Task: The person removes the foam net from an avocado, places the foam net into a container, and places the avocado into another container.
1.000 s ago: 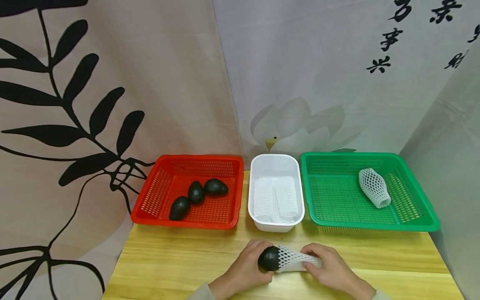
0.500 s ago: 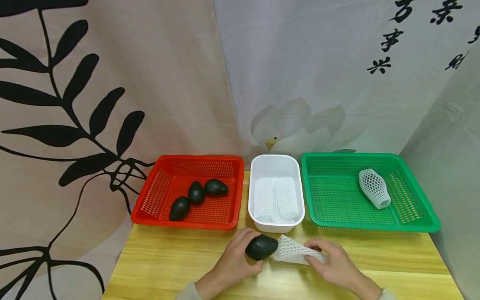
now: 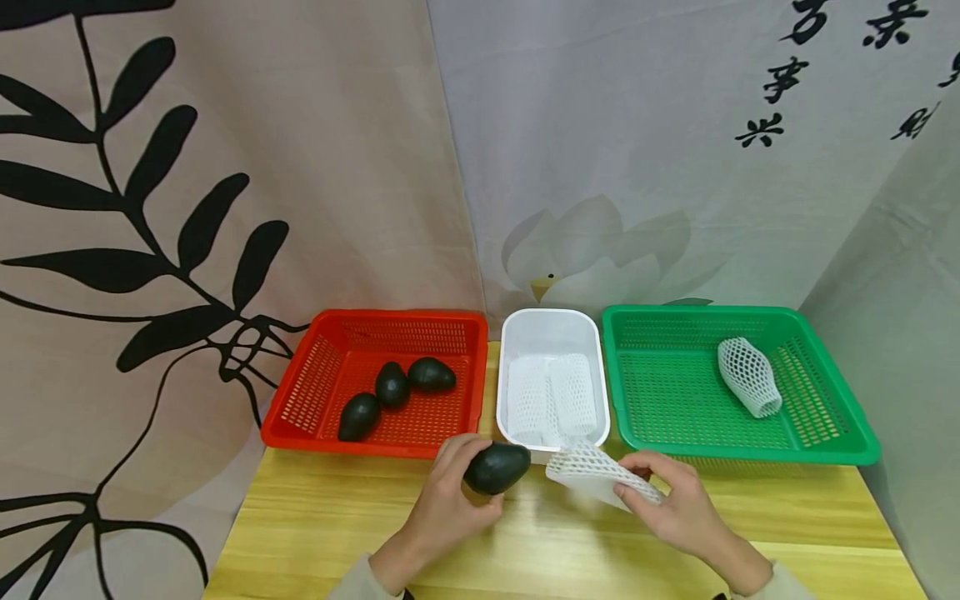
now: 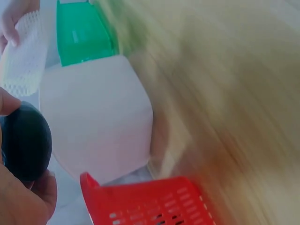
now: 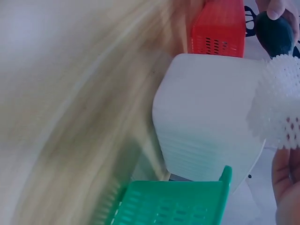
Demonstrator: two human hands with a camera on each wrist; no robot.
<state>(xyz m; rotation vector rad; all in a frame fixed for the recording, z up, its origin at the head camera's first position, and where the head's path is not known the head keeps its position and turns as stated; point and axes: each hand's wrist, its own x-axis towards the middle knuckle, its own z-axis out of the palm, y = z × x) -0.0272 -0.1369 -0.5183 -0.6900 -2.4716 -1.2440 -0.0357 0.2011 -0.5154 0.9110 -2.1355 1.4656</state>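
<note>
My left hand (image 3: 457,500) grips a dark green avocado (image 3: 497,468) between thumb and fingers, above the table in front of the red basket. To its right, my right hand (image 3: 678,508) pinches a white foam net sleeve (image 3: 592,472) by its right end. The sleeve's open mesh end points toward the avocado, with a gap between them. In the left wrist view the avocado (image 4: 26,140) is bare, and the net sleeve (image 4: 26,56) hangs beyond it. The right wrist view shows the sleeve's frilled mouth (image 5: 281,103) near the avocado (image 5: 274,35).
A red basket (image 3: 300,437) at left holds several avocados. The white tub (image 3: 551,321) in the middle contains more foam net sleeves (image 3: 573,392). At right, a green basket (image 3: 675,400) holds one netted item (image 3: 750,377). A printed curtain stands behind the wooden table (image 3: 315,517).
The avocado has come out of the net sleeve. My left hand has moved it left and up toward the red basket, while my right hand has shifted slightly right and up with the sleeve.
</note>
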